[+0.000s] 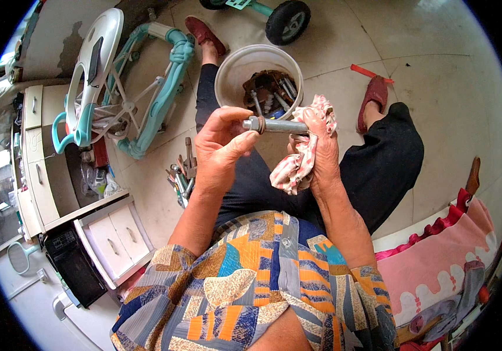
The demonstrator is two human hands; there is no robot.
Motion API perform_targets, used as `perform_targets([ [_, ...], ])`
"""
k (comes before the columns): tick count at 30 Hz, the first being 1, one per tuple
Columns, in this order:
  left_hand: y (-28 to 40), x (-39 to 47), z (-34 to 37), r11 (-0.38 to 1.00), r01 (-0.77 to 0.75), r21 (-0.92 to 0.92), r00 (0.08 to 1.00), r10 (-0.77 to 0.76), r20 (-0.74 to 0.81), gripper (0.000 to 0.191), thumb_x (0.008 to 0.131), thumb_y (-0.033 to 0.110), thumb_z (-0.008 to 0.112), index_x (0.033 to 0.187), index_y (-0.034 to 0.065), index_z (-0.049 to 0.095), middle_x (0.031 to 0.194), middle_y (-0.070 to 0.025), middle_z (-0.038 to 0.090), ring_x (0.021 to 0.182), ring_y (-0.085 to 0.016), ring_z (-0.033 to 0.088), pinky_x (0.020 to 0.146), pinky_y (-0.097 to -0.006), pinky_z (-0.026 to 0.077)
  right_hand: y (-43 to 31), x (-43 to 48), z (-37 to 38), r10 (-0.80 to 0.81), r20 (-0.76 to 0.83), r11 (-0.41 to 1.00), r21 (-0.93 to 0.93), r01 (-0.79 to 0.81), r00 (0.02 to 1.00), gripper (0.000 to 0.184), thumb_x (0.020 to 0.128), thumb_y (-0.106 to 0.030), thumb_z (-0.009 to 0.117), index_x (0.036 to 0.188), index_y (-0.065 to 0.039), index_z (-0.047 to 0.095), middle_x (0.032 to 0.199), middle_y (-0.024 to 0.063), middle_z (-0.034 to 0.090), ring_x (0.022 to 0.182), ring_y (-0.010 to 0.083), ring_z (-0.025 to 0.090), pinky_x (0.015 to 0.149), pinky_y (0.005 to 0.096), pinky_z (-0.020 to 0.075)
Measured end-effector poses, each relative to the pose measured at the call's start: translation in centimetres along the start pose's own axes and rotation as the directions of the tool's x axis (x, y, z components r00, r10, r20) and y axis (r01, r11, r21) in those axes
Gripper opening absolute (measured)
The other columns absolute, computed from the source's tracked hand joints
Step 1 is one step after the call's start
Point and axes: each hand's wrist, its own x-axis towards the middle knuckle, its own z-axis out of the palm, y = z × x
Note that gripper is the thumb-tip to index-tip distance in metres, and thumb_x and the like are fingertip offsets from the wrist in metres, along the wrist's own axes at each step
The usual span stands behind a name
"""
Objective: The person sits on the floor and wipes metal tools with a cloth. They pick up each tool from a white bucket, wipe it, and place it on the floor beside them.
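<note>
Between my two hands a metal expansion anchor bolt (282, 126) lies roughly level, with a nut and a rusty washer at its left end. My left hand (226, 145) pinches that end between thumb and fingers. A crumpled red-and-white patterned cloth (297, 169) is bunched in my right hand (326, 151), which grips the bolt's right end, so that end is hidden. Just beyond my hands stands a white plastic bucket (224, 83) holding several similar metal bolts and rusty-brown matter, with something blue near its rim.
Several hand tools (183, 177) stand bunched on the floor left of my left forearm. A teal and white child's walker frame (156, 109) is at the left. A red strip (367, 72) lies by my right shoe. Pink-covered furniture (435, 263) is at the lower right.
</note>
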Motion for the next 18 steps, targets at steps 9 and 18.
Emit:
perform_targets([
  [9,0.8,-0.4,-0.1,0.988,0.14,-0.072,0.988,-0.145,-0.06,0.026,0.085,0.015,0.064,0.103,-0.0013,0.057,0.076,-0.0046,0.058,0.053,-0.006,0.048,0.046,-0.0187,0.038,-0.1,-0.1,0.2,-0.016,0.014,1.0,-0.008,0.016,1.0,0.022,0.083,-0.029,0.062,0.089,-0.009,0.057,0.077,0.0003,0.053,0.06,0.0075,0.05,0.049,0.0219,0.0434],
  [18,1.1,-0.2,-0.1,0.97,0.244,-0.007,0.967,-0.244,-0.078,0.013,0.087,0.013,0.062,0.087,0.0012,0.057,0.059,-0.0008,0.052,0.039,-0.003,0.037,0.035,-0.0182,0.027,-0.5,-0.4,0.4,-0.134,-0.024,0.982,-0.135,0.13,0.991,0.02,0.086,-0.028,0.06,0.091,-0.008,0.058,0.08,0.0004,0.055,0.059,0.0065,0.049,0.047,0.0219,0.0432],
])
